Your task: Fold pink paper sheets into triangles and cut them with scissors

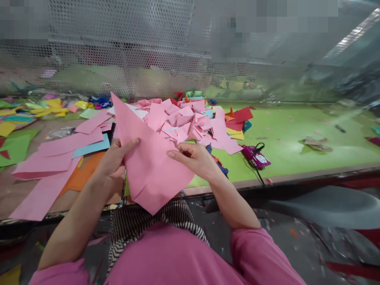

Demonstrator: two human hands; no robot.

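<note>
A large pink sheet (151, 170), perhaps felt or thick paper, hangs between my hands over the table's front edge. It has one long pointed corner at the upper left and a crease near its lower end. My left hand (118, 156) pinches its left side, thumb on top and fingers behind. At its right side my right hand (194, 156) is closed on it, thumb in front. Just beyond the sheet lies a heap of small pink pieces (178, 118). Long pink strips (71, 144) are spread on the table to my left.
A purple device with a black cord (257, 156) sits on the green tabletop (297, 134) at right. Red pieces (240, 118) lie behind it. Orange (86, 174) and green sheets (20, 146) are at left. A perforated metal panel (133, 51) stands along the back.
</note>
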